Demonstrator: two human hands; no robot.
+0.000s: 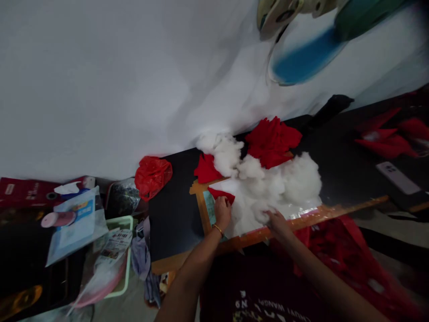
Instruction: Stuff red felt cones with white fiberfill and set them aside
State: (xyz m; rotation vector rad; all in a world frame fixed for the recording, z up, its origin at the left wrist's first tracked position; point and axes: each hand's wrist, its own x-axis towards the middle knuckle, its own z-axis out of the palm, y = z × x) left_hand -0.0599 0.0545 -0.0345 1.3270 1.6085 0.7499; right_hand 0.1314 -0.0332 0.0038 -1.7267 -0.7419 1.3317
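My left hand [222, 212] is closed on the edge of a small red fabric piece [223, 194] over the table's left part. Fingers of my right hand [276, 221] are closed at a tuft of white stuffing [262, 212], near the front edge. A large fluffy heap of the same stuffing [300, 178] spreads over the clear-covered work surface beyond both hands. Behind it lies a pile of red fabric pieces [271, 142]. Another red piece [207, 168] sits at the left, partly beneath more white fluff [219, 150].
A red plastic bag [153, 176] rests at the table's far left corner. To the right are a phone [398, 177] and more red pieces [390, 139]. A blue-bladed fan [303, 58] hangs above. Below the front edge stands a large red bag [348, 255].
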